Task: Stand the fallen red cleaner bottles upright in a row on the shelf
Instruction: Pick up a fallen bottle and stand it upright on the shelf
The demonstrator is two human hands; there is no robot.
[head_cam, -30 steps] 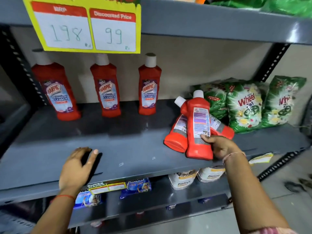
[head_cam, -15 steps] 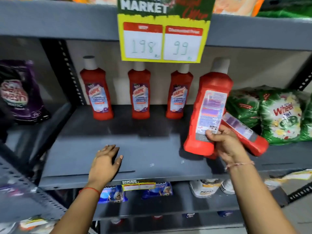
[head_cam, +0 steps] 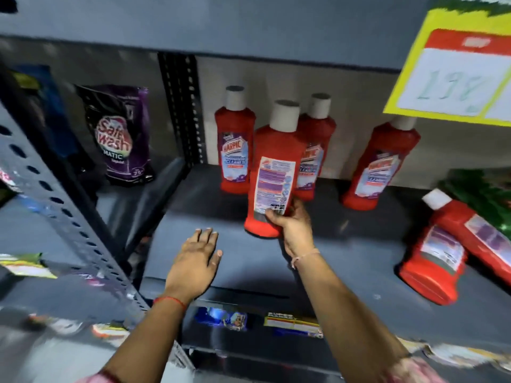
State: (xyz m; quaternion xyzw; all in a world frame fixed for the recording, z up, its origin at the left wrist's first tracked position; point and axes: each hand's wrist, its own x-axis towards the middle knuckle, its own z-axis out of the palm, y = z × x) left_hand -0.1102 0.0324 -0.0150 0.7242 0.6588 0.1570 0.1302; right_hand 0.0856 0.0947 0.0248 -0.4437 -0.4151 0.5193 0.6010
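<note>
Gripping an upright Harpic bottle [head_cam: 272, 172] near its base with right hand [head_cam: 293, 230]; left hand [head_cam: 193, 261] spread flat, empty, on grey shelf [head_cam: 345, 261].

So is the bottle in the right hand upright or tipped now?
Upright: the held bottle has its cap on top and base low over the shelf, gripped by the right hand. Whether it touches, cannot tell.
</note>
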